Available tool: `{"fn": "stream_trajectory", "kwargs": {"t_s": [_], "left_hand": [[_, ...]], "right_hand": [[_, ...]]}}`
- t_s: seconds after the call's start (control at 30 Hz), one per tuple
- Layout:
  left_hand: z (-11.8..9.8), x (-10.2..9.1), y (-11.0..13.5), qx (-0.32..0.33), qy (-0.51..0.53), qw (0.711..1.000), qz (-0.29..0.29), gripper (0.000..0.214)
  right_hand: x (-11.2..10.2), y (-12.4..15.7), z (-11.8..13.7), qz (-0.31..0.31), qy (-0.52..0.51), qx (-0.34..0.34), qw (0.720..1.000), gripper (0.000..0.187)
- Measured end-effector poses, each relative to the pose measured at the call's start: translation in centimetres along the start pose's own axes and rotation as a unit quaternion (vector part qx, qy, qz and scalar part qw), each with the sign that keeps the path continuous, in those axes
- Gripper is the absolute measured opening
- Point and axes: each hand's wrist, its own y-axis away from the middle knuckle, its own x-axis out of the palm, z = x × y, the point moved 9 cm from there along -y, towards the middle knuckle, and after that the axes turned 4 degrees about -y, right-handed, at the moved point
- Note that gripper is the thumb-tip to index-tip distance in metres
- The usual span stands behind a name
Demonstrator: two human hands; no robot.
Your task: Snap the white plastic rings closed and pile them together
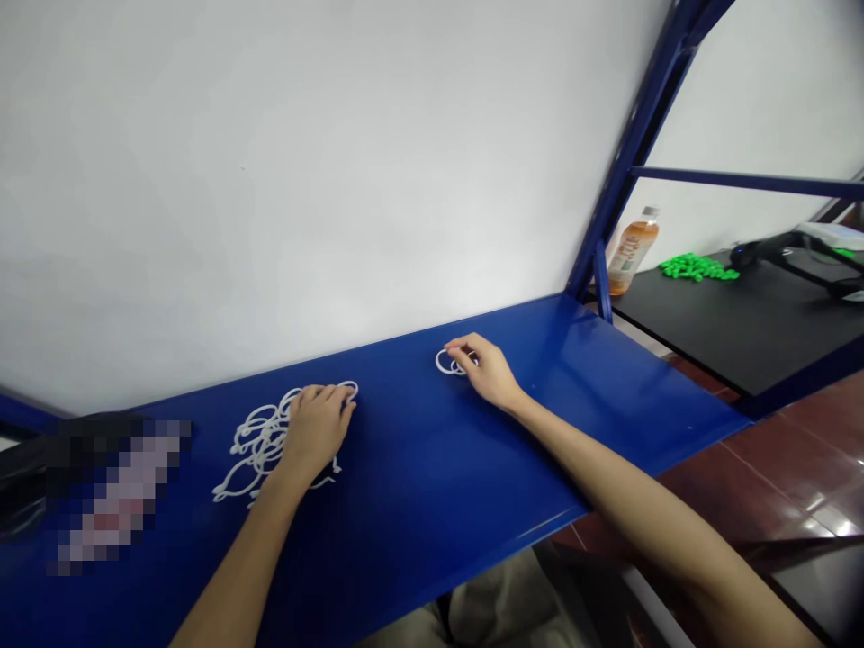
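- Half covering the pile of white loops (268, 439) with the left grip (320, 423), resting palm-down on the pile's three-o'clock side, curving fingers loosely toward one o'clock; hiding the underside, so leaving any grasp there impossible to tell.
- Spreading mostly toward nine o'clock from the left grip, with one loop showing past the fingertips at one o'clock.
- Running, along the pile's long axis, roughly from eight to two o'clock, while pointing several ways as single loops.
- Meeting the smaller group of white rings (445, 370) with the right grip (491, 371), bending thumb and fingers close together at the upper edge; not showing clearly enough to tell pinching from mere touching.
- Lying, as rings, at about nine o'clock from the right palm, partly under the fingertips.
- Sitting nearer to the rings with the right grip, nearer to the pile with the left; showing blue counter (398, 414) between both groups.
- Lying, as rings, at about two o'clock from the left grip, well apart; lying, as a pile, between eight and nine o'clock from the right grip.
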Motion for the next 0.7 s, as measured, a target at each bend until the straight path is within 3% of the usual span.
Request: {"fn": "stream_trajectory", "kwargs": {"t_s": [0.13, 0.3, 0.47, 0.7], "left_hand": [[-2.7, -0.2, 0.0, 0.096, 0.108, 0.989, 0.007, 0.024], [-2.9, -0.6, 0.2, 0.086, 0.101, 0.991, -0.019, 0.031], [-1.7, -0.1, 0.2, 0.038, 0.061, 0.997, 0.014, 0.033], [-2.4, -0.6, 0.1, 0.056, 0.038, 0.997, 0.030, 0.022]], "right_hand": [[-4.5, -1.5, -4.2, -0.098, 0.055, 0.105, 0.988, 0.024], [-7.7, -2.2, -7.8, -0.120, 0.106, 0.168, 0.973, 0.020], [-7.7, -2.1, -9.7, -0.072, 0.146, 0.194, 0.967, 0.019], [-6.8, -1.9, -9.4, -0.038, 0.199, 0.191, 0.960, 0.020]]}}
